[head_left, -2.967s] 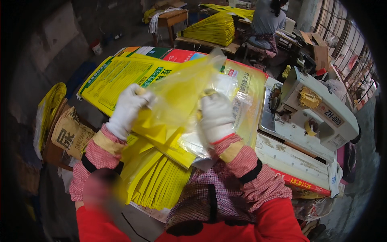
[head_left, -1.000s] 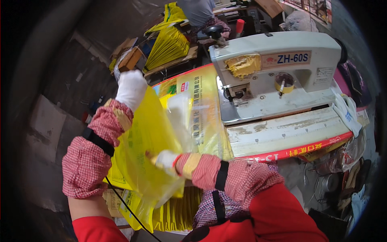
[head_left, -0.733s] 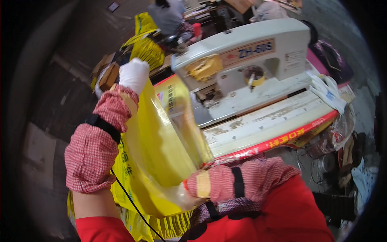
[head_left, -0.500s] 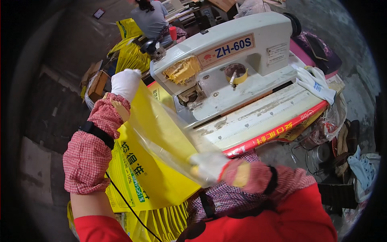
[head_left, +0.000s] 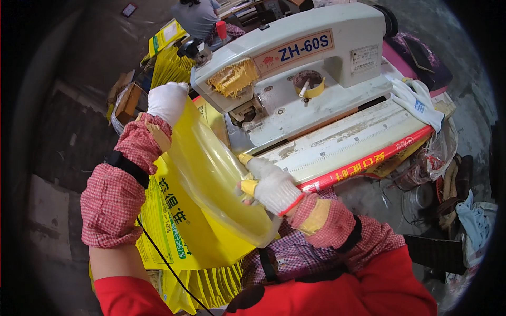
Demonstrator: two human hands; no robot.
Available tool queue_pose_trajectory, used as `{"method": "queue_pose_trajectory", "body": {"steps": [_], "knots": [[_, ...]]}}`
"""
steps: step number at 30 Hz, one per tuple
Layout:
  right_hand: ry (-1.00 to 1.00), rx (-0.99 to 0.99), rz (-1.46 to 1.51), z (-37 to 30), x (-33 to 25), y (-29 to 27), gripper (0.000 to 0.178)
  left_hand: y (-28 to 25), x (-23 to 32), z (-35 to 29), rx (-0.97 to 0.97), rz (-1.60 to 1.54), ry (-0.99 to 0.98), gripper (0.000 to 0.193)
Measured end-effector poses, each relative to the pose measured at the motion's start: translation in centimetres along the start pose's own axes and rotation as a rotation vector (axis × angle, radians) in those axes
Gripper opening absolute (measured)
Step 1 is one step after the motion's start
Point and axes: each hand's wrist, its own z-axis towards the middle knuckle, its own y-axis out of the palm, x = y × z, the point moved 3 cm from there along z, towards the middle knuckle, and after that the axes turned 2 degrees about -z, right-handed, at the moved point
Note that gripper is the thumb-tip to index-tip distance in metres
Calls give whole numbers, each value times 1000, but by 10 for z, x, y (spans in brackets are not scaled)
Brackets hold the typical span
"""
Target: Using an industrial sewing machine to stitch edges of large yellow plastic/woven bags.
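My left hand (head_left: 168, 102), in a white glove, is closed at the upper end of a yellow printed bag (head_left: 211, 239). A clear plastic liner (head_left: 224, 181) lines the bag, its mouth bowed open toward the right. At that rim is my right hand (head_left: 274, 184), gloved with yellow tape on the fingertips. Its thumb and forefinger are spread apart, and it grips nothing that I can see. Just beyond the bag stands a large pale sewing machine (head_left: 295, 79), its head close to the liner's far edge.
A pale work surface (head_left: 327, 155) with a red front strip runs right from the machine. A tape roll (head_left: 311, 84) sits on the machine, and a white glove (head_left: 419, 105) lies at the right. Stacked yellow bags (head_left: 211, 289) are below. A person (head_left: 195, 21) sits behind.
My right hand has moved up along the liner's rim, its fingers now apart. The liner's mouth has opened wider and sags lower at the right. My left hand stays at the upper end.
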Motion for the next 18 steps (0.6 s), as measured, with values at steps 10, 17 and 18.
{"method": "queue_pose_trajectory", "body": {"steps": [10,17,18], "knots": [[-5,-150,-675,40,19,19,34,-10,-15,5,-123,-104,-112,23],[-578,96,-569,51,32,72,31,42,-18,28,-90,-262,-255,18],[-576,87,-568,47,38,80,31,55,-5,23,-2,-296,-330,17]]}}
